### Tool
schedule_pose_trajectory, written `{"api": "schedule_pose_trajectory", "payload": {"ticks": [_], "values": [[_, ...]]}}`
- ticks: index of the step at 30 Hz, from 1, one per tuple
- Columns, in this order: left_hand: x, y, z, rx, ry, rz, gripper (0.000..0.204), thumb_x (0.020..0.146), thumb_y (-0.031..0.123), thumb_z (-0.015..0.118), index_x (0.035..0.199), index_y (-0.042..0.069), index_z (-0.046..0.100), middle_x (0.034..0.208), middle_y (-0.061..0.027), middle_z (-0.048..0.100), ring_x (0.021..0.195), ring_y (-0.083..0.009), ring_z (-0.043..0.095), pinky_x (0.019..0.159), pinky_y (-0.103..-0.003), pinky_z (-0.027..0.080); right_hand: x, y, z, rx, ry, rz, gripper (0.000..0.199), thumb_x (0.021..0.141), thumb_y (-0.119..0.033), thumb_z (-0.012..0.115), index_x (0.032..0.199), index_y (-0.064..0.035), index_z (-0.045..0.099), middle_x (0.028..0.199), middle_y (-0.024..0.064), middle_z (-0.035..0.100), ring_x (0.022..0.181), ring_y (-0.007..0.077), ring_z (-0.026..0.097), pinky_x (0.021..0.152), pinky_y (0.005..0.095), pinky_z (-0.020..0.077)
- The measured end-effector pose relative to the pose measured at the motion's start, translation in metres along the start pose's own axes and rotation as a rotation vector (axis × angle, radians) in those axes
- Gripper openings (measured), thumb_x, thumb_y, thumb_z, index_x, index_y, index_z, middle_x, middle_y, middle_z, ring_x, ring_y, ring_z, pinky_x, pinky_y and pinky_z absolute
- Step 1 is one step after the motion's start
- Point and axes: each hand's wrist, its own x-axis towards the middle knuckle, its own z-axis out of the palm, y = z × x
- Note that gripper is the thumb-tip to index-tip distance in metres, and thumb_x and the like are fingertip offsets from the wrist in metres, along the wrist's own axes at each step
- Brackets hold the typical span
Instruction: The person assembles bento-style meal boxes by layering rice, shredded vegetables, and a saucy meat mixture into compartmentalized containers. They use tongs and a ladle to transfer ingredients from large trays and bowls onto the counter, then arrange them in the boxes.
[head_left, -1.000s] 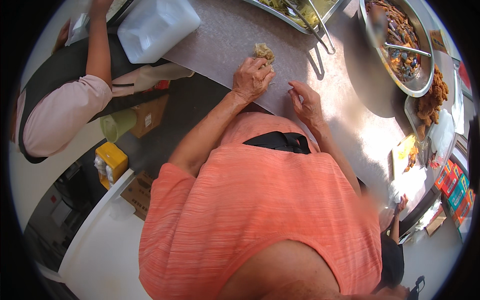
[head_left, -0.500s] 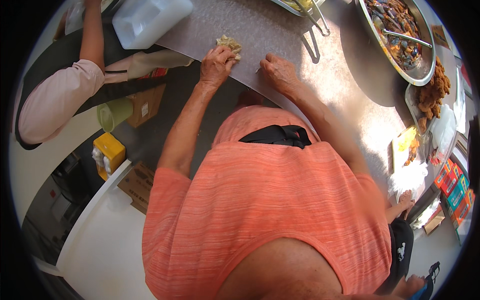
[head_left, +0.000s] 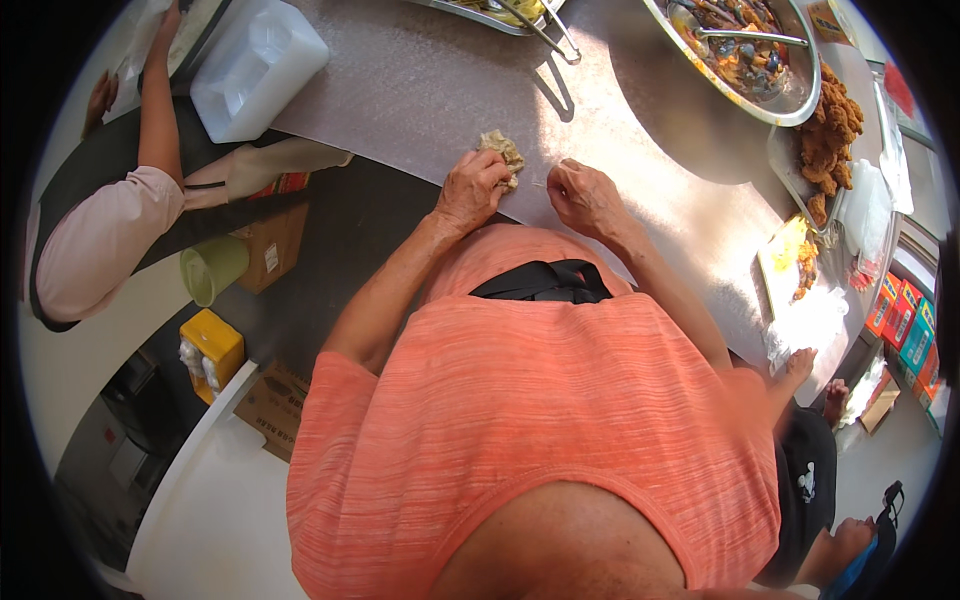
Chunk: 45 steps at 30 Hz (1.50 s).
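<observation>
My left hand (head_left: 474, 188) is closed on a crumpled, damp-looking beige rag (head_left: 503, 157), pressed against the grey tabletop (head_left: 420, 110) near its front edge. A short distance to the right, my right hand (head_left: 586, 197) rests at the same edge with its fingers curled in. Whatever those fingers may hold is hidden. The two hands are apart, and the rag lies on the far side of the left one.
Beyond the hands are a metal tray of food with tongs (head_left: 545, 30) and a large steel bowl (head_left: 790, 112) of saucy food with a spoon. Fried pieces (head_left: 832, 130) are at right. A white plastic container (head_left: 255, 70) stands far left, beside another person's arm (head_left: 160, 110).
My left hand and the rag have shifted right and nearer along the table edge. The right hand also sits a little nearer and further right. The whole view has shifted slightly.
</observation>
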Motion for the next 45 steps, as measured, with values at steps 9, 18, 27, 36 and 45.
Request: {"api": "schedule_pose_trajectory", "payload": {"ticks": [9, 18, 27, 36, 45], "values": [[0.002, -0.043, -0.049, 0.096, 0.052, -0.084, 0.013, 0.070, 0.002, 0.071, 0.079, 0.002, 0.062, 0.087, -0.0092, 0.061, 0.080, -0.0270, 0.063, 0.070, -0.037, 0.051, -0.043, 0.040, -0.028, -0.004, 0.194, 0.270, 0.009, 0.080, -0.011, 0.060, 0.084, -0.0028, 0.062, 0.083, 0.0136, 0.063, 0.073, 0.0283, 0.063, 0.066, 0.0378, 0.0511], [0.121, 0.049, 0.014, 0.019, -0.012, 0.322, 0.029, 0.072, 0.017, 0.076, 0.083, 0.005, 0.053, 0.077, -0.0082, 0.056, 0.069, -0.0263, 0.060, 0.060, -0.036, 0.049, -0.053, 0.043, -0.036, 0.052, 0.349, 0.319, 0.018, 0.080, -0.013, 0.063, 0.095, -0.0040, 0.064, 0.085, 0.0123, 0.064, 0.072, 0.0266, 0.063, 0.065, 0.0368, 0.0514], [0.163, 0.088, 0.007, 0.113, 0.122, 0.375, 0.058, 0.074, 0.015, 0.073, 0.125, 0.005, 0.049, 0.127, -0.0176, 0.052, 0.109, -0.0337, 0.057, 0.084, -0.037, 0.052, -0.053, 0.035, -0.030, 0.082, 0.456, 0.283, 0.024, 0.079, -0.008, 0.066, 0.101, -0.0022, 0.063, 0.085, 0.0132, 0.063, 0.066, 0.0247, 0.063, 0.061, 0.0346, 0.0508], [0.063, 0.008, -0.045, -0.190, 0.246, 0.009, 0.046, 0.078, 0.011, 0.070, 0.121, 0.005, 0.055, 0.110, -0.0110, 0.062, 0.084, -0.0195, 0.066, 0.064, -0.029, 0.054, 0.058, 0.023, -0.057, -0.239, 0.647, -0.111, 0.022, 0.080, -0.022, 0.070, 0.082, -0.0040, 0.058, 0.096, 0.0117, 0.060, 0.085, 0.0289, 0.060, 0.068, 0.0380, 0.0472], [0.028, -0.118, -0.089, -0.158, 0.552, -0.198, 0.036, 0.082, 0.013, 0.067, 0.115, 0.002, 0.057, 0.081, -0.0079, 0.062, 0.065, -0.0176, 0.060, 0.059, -0.030, 0.050, 0.181, 0.023, -0.062, -0.407, 0.190, 0.341, 0.042, 0.084, -0.026, 0.064, 0.108, 0.0009, 0.043, 0.102, 0.0270, 0.056, 0.094, 0.0444, 0.060, 0.078, 0.0497, 0.0506]]}}
